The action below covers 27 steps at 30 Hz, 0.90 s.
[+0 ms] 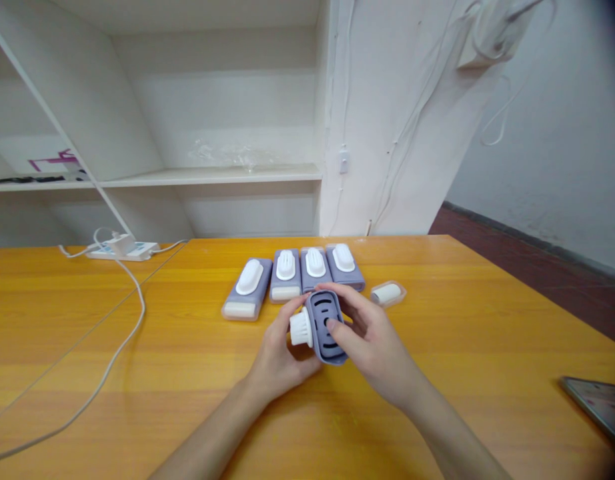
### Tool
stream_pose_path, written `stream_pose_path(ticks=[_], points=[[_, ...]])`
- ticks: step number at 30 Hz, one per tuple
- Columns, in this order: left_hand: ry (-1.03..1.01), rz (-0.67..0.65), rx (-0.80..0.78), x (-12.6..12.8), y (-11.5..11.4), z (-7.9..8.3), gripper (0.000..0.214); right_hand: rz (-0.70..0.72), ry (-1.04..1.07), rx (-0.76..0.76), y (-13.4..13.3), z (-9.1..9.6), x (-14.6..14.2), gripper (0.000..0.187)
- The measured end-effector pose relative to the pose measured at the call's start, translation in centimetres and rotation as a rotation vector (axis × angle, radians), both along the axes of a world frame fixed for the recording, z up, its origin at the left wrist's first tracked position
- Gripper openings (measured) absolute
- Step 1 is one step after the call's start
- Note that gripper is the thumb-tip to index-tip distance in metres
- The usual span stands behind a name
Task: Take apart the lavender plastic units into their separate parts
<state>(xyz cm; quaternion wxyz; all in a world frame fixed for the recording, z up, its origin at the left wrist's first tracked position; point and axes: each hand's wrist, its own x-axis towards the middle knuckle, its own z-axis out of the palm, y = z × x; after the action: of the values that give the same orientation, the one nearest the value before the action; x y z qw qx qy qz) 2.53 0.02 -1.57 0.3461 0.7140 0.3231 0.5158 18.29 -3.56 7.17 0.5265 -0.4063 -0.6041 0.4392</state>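
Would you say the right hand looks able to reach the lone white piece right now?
Probably, once freed: the right hand grips the slotted purple cover; nothing lies before the lone white piece.

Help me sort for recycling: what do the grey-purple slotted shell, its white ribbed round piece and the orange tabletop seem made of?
Grey-purple slotted shell: likely moulded plastic, matte, cleanly rounded slots. White ribbed round piece: probably plastic, even ribs. Orange tabletop: wood or laminate, glossy, streaky grain.

The phone [595,402] runs off the right edge; the right hand [372,347] hides part of the purple case [321,319]
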Motion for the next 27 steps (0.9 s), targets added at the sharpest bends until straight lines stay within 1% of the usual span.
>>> stream_pose_path(ticks=[8, 11, 14, 16, 19, 20, 22, 24, 27], points=[[0.004, -0.025, -0.028, 0.0, -0.1, 0.2, 0.079, -0.001, -0.02, 0.023, 0.0, -0.3, 0.1, 0.036], [0.035, -0.029, -0.016, -0.1, -0.1, 0.3, 0.082, -0.041, 0.001, 0.005, 0.2, -0.3, 0.1, 0.034], [0.128, -0.041, -0.003, -0.3, 0.0, 0.3, 0.082, -0.103, 0.061, -0.037, 0.8, -0.5, 0.1, 0.032], [0.177, -0.054, 0.002, -0.4, 0.0, 0.3, 0.076, -0.146, 0.108, -0.089, 1.2, -0.9, 0.3, 0.031], [0.2, -0.027, 0.022, -0.5, -0.2, 0.2, 0.056, -0.215, 0.2, -0.17, 1.6, -2.0, 0.5, 0.036], [0.201, -0.002, 0.029, -0.5, -0.3, 0.3, 0.049, -0.208, 0.228, -0.171, 1.6, -2.4, 0.5, 0.038], [0.213, 0.048, 0.023, -0.4, -0.5, 0.3, 0.041, -0.133, 0.276, -0.13, 1.3, -3.1, 0.3, 0.045], [0.233, 0.071, -0.005, -0.4, -0.7, 0.2, 0.039, -0.025, 0.296, -0.067, 0.8, -3.6, -0.1, 0.05], [0.223, 0.085, -0.051, -0.4, -1.0, -0.1, 0.04, 0.042, 0.26, 0.023, 0.2, -4.4, -0.7, 0.06]])
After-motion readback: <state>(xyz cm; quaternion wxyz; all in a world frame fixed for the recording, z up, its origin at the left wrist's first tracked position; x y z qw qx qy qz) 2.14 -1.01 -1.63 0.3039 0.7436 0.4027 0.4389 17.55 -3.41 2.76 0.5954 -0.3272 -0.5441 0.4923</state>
